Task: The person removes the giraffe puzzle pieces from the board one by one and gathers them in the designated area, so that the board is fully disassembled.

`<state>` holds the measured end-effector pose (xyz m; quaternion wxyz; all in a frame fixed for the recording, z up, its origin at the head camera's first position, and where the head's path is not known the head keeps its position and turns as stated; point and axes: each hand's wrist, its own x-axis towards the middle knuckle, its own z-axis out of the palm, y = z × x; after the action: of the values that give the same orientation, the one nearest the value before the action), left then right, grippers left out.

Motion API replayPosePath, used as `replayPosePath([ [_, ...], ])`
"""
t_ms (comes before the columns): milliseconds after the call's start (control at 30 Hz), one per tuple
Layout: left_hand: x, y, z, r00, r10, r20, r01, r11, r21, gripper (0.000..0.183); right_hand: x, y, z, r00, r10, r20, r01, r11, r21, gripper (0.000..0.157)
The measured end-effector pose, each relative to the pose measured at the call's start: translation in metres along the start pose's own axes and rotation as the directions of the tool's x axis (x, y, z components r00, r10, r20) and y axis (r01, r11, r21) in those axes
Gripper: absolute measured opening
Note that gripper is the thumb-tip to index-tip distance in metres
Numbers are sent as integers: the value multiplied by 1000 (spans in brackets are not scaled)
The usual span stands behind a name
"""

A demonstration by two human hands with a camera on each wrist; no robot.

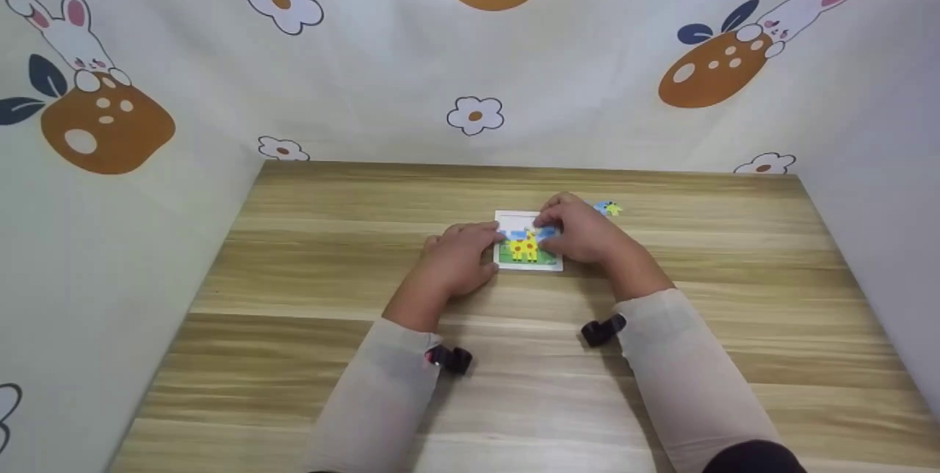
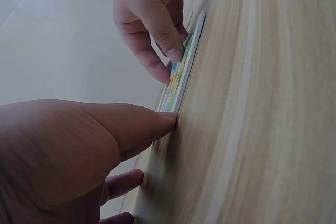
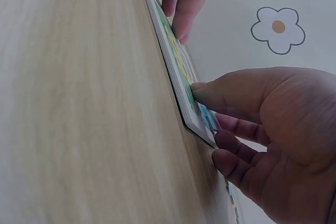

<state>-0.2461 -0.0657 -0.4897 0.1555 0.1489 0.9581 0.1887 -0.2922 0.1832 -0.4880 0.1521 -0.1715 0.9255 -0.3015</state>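
Observation:
A small square jigsaw puzzle board (image 1: pixel 523 247) with a white frame lies flat on the table, its picture a yellow giraffe with red spots on green and blue. The upper strip of the tray is bare white. My left hand (image 1: pixel 461 256) holds the board's left side, thumb at the near left corner (image 2: pixel 169 118) and a finger over the edge higher up. At the right side my right hand (image 1: pixel 580 229) pinches a blue puzzle piece (image 3: pixel 206 114) at the board's surface, thumb on the picture. The fingers partly hide that piece.
Loose blue and yellow-green puzzle pieces (image 1: pixel 607 208) lie just beyond the right hand. The wood-grain table (image 1: pixel 308 267) ends at a pale curtain (image 1: pixel 367 69) printed with rabbits, fruit and flowers. Dark wrist cameras (image 1: pixel 452 360) sit on both sleeves.

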Motion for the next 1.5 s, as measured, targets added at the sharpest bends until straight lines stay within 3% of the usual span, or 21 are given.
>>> replayPosePath([
  [667, -1, 3, -1, 1000, -16, 9, 16, 1000, -4, 55, 2, 5, 0, 991, 30, -127, -21, 997, 72, 39],
  [867, -2, 2, -1, 1000, -11, 9, 11, 1000, -7, 55, -2, 11, -13, 984, 83, -156, -63, 990, 130, 40],
  [1233, -2, -1, -1, 1000, 15, -1, -15, 1000, 1, 54, -25, 50, -56, 943, 230, -243, -150, 940, 308, 38],
  [1500, -2, -2, 0, 1000, 13, -2, -13, 1000, 2, 54, -44, 84, -73, 933, 246, -263, -169, 943, 285, 38],
])
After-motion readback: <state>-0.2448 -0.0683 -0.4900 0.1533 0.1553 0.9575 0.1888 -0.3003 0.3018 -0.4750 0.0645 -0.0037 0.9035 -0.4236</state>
